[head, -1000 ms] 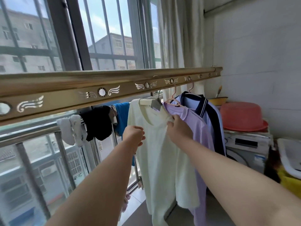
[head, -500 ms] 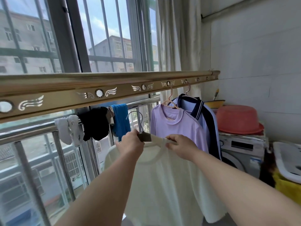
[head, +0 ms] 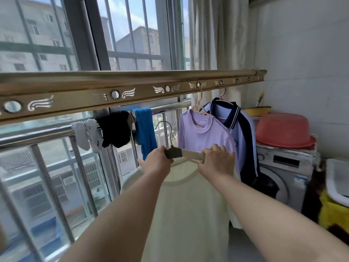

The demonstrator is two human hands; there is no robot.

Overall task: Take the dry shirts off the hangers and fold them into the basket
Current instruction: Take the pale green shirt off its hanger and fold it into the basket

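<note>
Off the rail (head: 132,87) now: the cream shirt (head: 188,205), hooked there a second ago, is riding on its hanger (head: 174,152) well below the rail, a little lower than half a second back.

- Both arms are reaching forward, nearly straight, forearms converging toward the hanger.
- Left hand (head: 157,161) is showing its back to the camera, wrist level; it is gripping the hanger at the dark centre block, just under the wire hook. Fingers are hidden on the far side.
- Right hand (head: 217,160) is sitting knuckles up, fingers curling over the hanger's pale wooden arm, with the collar edge just beneath it.
- Cream shirt is hanging straight down between the two forearms, neckline sagging under the hanger.
- Lilac shirt (head: 205,137) and navy-collared polo (head: 236,125) are hanging side by side, touching, toward the rail's right end.
- White socks (head: 86,135), black garment (head: 115,129) and blue cloth (head: 145,129) are draping over the steel railing (head: 47,135) behind.
- Red basin (head: 283,129) is lying upside down on the washing machine (head: 283,171); a white tub (head: 338,178) is showing at the right edge.
</note>
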